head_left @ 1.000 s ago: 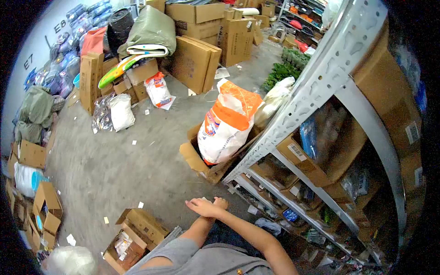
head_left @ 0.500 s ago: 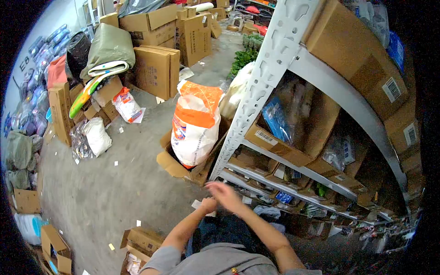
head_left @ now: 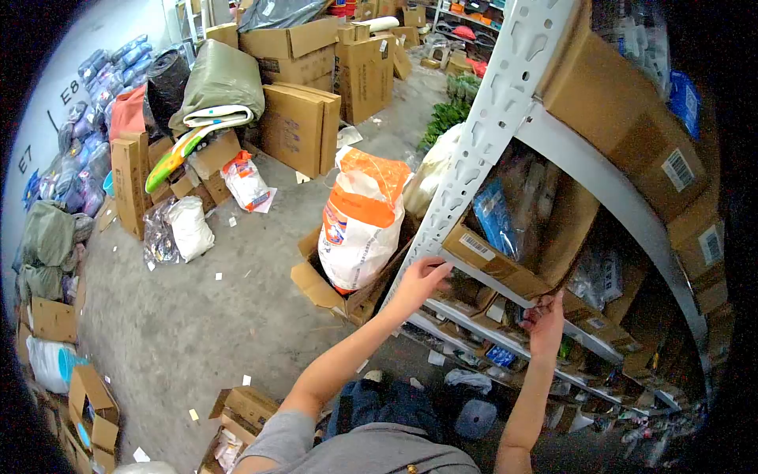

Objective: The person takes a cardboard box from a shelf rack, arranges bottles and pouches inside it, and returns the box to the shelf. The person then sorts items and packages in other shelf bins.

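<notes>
My left hand (head_left: 426, 278) is beside the white metal shelf post (head_left: 489, 118), its fingers apart and slightly curled, with nothing visible in them. Below the front lower edge of an open cardboard box (head_left: 505, 268) on the shelf is my right hand (head_left: 543, 312). Its fingers are curled near the shelf beam, and whether they grip anything is unclear. The box carries a barcode label and holds a blue plastic package (head_left: 495, 215) and clear plastic bags.
An orange and white sack (head_left: 363, 225) stands in an open carton (head_left: 316, 286) left of the shelf. Flat cartons (head_left: 298, 130) lean farther back. Another open carton (head_left: 241, 411) sits on the floor (head_left: 197, 324) at lower left, among paper scraps.
My hands were close together in front of my body. They have moved apart and up to the shelf, my right hand farther right. The view has shifted, too.
</notes>
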{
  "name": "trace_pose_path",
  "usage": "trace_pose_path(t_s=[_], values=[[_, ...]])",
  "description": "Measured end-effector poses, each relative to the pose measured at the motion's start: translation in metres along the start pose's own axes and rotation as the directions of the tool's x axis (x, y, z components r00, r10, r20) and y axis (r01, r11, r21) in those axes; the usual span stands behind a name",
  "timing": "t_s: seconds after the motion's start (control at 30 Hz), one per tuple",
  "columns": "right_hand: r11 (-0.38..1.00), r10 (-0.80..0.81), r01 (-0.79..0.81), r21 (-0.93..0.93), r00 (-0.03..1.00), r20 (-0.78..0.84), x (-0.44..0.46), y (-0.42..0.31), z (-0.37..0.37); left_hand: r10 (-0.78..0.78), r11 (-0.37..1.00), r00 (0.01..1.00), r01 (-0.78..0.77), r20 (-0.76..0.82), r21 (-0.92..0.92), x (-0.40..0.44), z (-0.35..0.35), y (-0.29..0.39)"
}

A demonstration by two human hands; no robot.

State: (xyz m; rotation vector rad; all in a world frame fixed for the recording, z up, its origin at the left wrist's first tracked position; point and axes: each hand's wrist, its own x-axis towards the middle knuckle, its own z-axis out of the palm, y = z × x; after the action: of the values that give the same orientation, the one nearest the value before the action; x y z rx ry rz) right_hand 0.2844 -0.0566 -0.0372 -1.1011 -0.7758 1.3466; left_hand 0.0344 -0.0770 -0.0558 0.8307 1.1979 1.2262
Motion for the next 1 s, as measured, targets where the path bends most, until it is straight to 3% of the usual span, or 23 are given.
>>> trace_pose_path(t_s=[0.03,0.1,0.13,0.17,0.23,0.27,0.37,0.43,0.5,0.57,0.63,0.7,0.73,0.9,1.0], values=[[0.995,0.081,-0.082,0.064,0.996,0.024,-0.001,0.001,0.001,0.004,1.0,1.0,-0.004,-0.003,0.002,-0.001,0.005,0.003],[0.991,0.107,-0.107,0.082,0.994,0.002,-0.004,-0.001,0.009,-0.197,0.935,0.972,0.226,0.128,-0.275,-0.005,0.016,0.009],[0.984,0.137,-0.137,0.115,0.991,0.01,0.001,0.003,0.006,-0.201,0.919,0.955,0.261,0.218,-0.297,-0.001,0.019,0.008],[0.976,0.162,-0.162,0.148,0.987,0.011,0.004,0.005,0.002,-0.199,0.921,0.952,0.263,0.232,-0.289,0.003,0.024,0.006],[0.977,0.197,-0.198,0.079,0.98,0.02,-0.002,0.001,0.007,-0.317,0.815,0.932,0.362,0.175,-0.453,0.01,0.036,0.004],[0.977,0.194,-0.197,0.082,0.98,0.045,-0.002,0.001,0.004,-0.286,0.79,0.932,0.361,0.224,-0.496,0.013,0.039,0.006],[0.981,0.154,-0.162,0.104,0.985,0.078,0.003,0.007,0.005,-0.322,0.764,0.913,0.408,0.252,-0.5,0.027,0.047,0.009],[0.961,0.27,-0.272,0.042,0.961,0.063,-0.007,0.0,0.008,-0.368,0.738,0.9,0.436,0.234,-0.516,0.034,0.051,0.011],[0.983,0.181,-0.184,0.003,0.969,0.166,0.002,0.016,-0.004,-0.305,0.788,0.933,0.361,0.192,-0.499,0.021,0.064,0.028],[0.952,0.302,-0.304,-0.02,0.933,0.193,-0.007,0.003,-0.004,-0.391,0.766,0.917,0.369,0.073,-0.527,0.029,0.07,0.027],[0.955,0.295,-0.291,-0.051,0.947,0.125,0.003,0.022,-0.014,-0.385,0.789,0.922,0.31,-0.033,-0.531,0.026,0.076,0.034],[0.954,0.295,-0.289,-0.085,0.953,0.07,0.012,0.038,-0.025,-0.333,0.816,0.943,0.3,0.023,-0.495,0.029,0.071,0.034],[0.966,0.243,-0.229,-0.119,0.963,0.114,0.01,0.036,-0.026,-0.336,0.816,0.941,0.302,0.021,-0.493,0.029,0.071,0.032],[0.96,0.278,-0.254,-0.119,0.922,0.271,-0.008,0.007,-0.033,-0.423,0.78,0.905,0.336,-0.048,-0.529,0.017,0.074,0.023],[0.935,0.338,-0.296,-0.196,0.912,0.234,0.006,0.028,-0.055,-0.329,0.811,0.944,0.292,0.016,-0.507,-0.011,0.07,0.008]])
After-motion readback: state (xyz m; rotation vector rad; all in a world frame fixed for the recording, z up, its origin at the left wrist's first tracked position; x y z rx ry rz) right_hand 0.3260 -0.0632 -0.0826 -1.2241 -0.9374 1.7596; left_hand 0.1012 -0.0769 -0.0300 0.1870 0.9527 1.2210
